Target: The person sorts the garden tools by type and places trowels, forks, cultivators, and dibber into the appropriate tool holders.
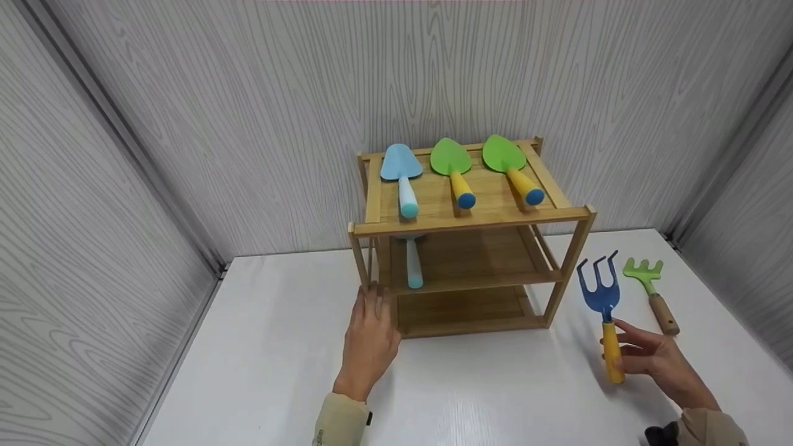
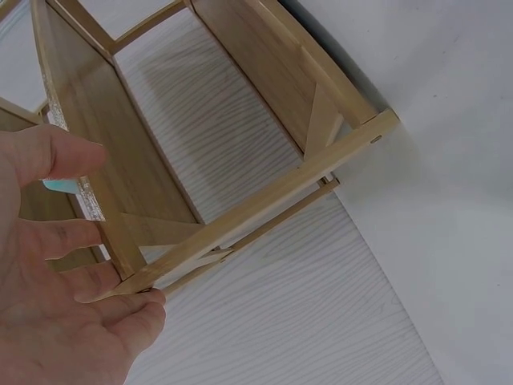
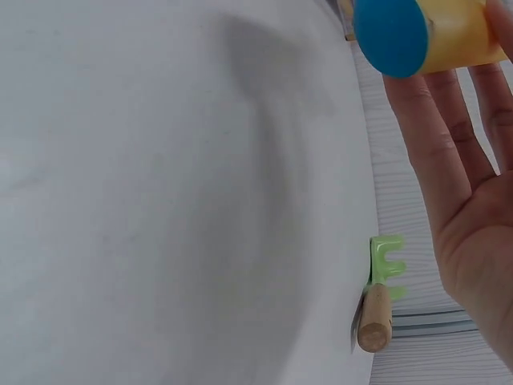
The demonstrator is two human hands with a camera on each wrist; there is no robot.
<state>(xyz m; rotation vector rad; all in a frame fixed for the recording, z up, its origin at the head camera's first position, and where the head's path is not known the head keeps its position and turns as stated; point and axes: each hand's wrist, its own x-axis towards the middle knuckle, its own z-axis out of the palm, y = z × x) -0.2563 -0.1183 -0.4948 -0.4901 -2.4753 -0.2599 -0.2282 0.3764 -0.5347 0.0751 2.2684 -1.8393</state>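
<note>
In the head view my right hand (image 1: 660, 359) pinches the yellow handle of a blue three-pronged hand rake (image 1: 601, 297), held up at the right of a wooden rack (image 1: 471, 222) with its prongs pointing away. The right wrist view shows the blue end cap (image 3: 390, 38) of that handle above the palm. At the rack's left front post my left hand (image 1: 370, 341) rests its extended fingers near the middle shelf. Its thumb (image 2: 72, 152) sticks out over the shelf edge in the left wrist view.
On the top shelf lie a light-blue trowel (image 1: 401, 162) and two green trowels (image 1: 450, 156) with yellow handles. A pale-handled tool (image 1: 414, 266) lies on the middle shelf. To the right, a green rake (image 1: 661, 310) with a wooden handle lies on the white table (image 1: 471, 396).
</note>
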